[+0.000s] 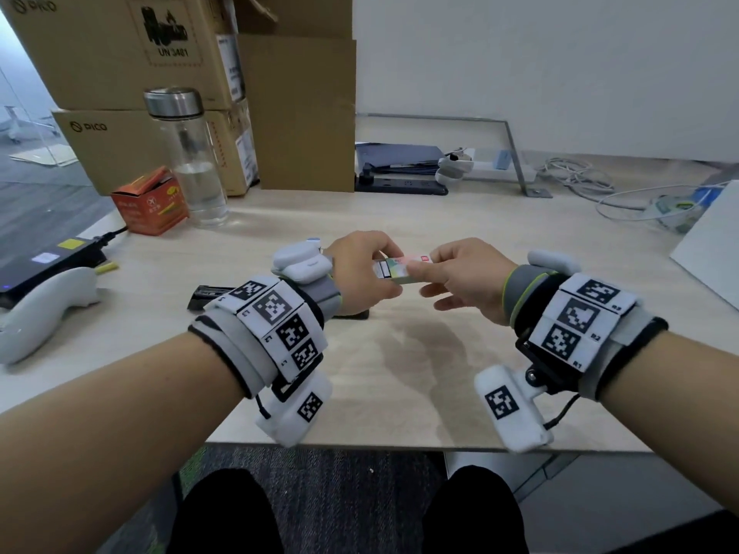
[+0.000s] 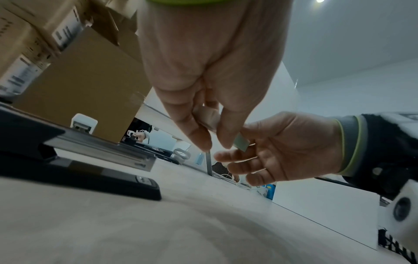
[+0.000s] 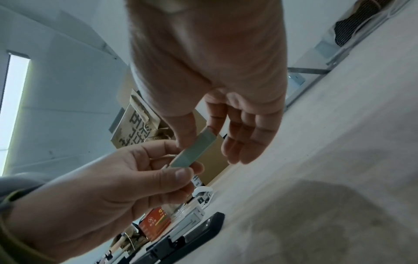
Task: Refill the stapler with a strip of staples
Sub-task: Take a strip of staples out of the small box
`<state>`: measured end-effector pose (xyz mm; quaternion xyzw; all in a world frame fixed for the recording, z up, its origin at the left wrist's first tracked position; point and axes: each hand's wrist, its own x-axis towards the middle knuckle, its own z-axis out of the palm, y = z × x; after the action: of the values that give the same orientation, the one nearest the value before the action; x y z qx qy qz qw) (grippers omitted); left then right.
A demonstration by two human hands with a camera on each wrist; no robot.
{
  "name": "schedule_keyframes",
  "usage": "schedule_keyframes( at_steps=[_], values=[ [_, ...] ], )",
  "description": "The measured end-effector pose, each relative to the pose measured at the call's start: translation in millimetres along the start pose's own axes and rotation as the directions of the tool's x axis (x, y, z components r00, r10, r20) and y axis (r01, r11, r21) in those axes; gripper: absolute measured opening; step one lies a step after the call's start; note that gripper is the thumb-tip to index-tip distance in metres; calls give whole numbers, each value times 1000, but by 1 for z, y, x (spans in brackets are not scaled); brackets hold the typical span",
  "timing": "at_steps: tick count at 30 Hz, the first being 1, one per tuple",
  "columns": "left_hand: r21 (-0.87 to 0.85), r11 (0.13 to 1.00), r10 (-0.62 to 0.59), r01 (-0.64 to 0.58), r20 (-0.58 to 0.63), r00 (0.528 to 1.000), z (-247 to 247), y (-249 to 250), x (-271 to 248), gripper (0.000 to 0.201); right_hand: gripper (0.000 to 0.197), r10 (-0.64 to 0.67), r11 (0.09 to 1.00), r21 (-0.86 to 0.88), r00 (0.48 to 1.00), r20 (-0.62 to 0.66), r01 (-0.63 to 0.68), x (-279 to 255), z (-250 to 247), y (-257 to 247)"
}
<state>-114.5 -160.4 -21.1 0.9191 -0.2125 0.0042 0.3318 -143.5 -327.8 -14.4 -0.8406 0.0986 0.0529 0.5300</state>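
Note:
Both hands hold a small staple box (image 1: pixel 400 269) in the air above the middle of the desk (image 1: pixel 400 373). My left hand (image 1: pixel 374 273) pinches its left end between thumb and fingers. My right hand (image 1: pixel 424 273) pinches the right end with thumb and forefinger, while its other fingers stay straight below. The box's pale green side (image 3: pixel 194 150) shows in the right wrist view, and one corner (image 2: pixel 241 143) in the left wrist view. The black stapler (image 2: pixel 90 160) lies on the desk under my left wrist, its metal magazine (image 3: pixel 192 219) showing above the base. In the head view the stapler (image 1: pixel 208 293) is mostly hidden.
An orange carton (image 1: pixel 150 201) and a glass bottle (image 1: pixel 188 153) stand at the back left before stacked cardboard boxes (image 1: pixel 160 74). A white controller (image 1: pixel 44 309) and a black device (image 1: pixel 44 265) lie far left. Cables (image 1: pixel 580 181) and a white board (image 1: pixel 716 245) are on the right.

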Motion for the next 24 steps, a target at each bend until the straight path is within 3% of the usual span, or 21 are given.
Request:
schedule_keyframes(
  at_steps=[4,6,9,13,17,24],
  values=[
    [-2,1000,-28,28,21,999,-1,-3,-1,31,44,-125,970,-220,986,-108,98,-1,-1,5],
    [-1,1000,-28,28,40,999,-2,-3,-1,32,46,-230,890,-415,971,-56,187,-5,-2,5],
    [17,1000,-23,22,91,996,-1,0,0,33,32,-280,759,-604,959,34,242,-7,-4,4],
    [104,995,-33,13,200,979,1,4,4,38,30,-249,734,-646,968,27,208,-6,-14,7],
    [253,967,-27,-36,240,970,6,5,13,38,32,-183,755,-641,983,1,141,-5,-27,17],
    [361,929,-38,-83,317,948,19,10,20,44,40,-105,720,-688,994,21,91,0,-32,30]
  ],
)
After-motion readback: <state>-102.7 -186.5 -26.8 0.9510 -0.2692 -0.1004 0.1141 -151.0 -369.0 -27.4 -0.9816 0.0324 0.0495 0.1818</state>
